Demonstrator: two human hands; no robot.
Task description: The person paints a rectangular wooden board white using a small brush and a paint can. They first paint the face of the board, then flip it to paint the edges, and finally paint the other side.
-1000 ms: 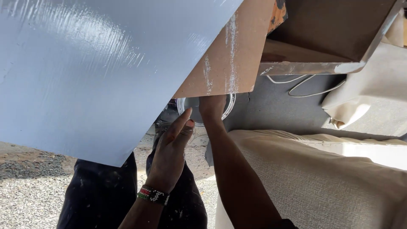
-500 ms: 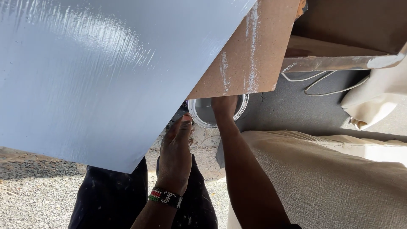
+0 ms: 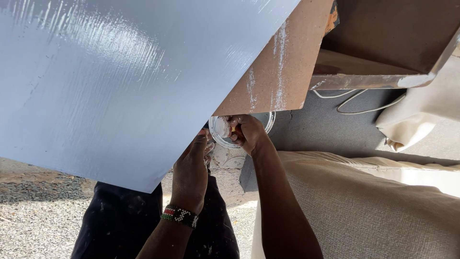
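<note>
In the head view, a large board (image 3: 120,81) coated in wet-looking pale blue-grey paint fills the upper left, with its unpainted brown back or a second brown panel (image 3: 278,62) showing white paint streaks at its right edge. Below the board's lower edge, the right hand (image 3: 247,134) is closed around something small at the rim of a clear round container (image 3: 239,132), which sits on the ground just under the brown panel; what the fingers grip cannot be told. The left hand (image 3: 191,168), wearing a beaded wristband (image 3: 179,216), lies flat with fingers together, its fingertips reaching the board's underside beside the container. Judged from this, the step in hand is work at the paint container. The next move calls for a steady lift clear of the board's edge. A cream fabric cushion (image 3: 364,206) lies to the right.
</note>
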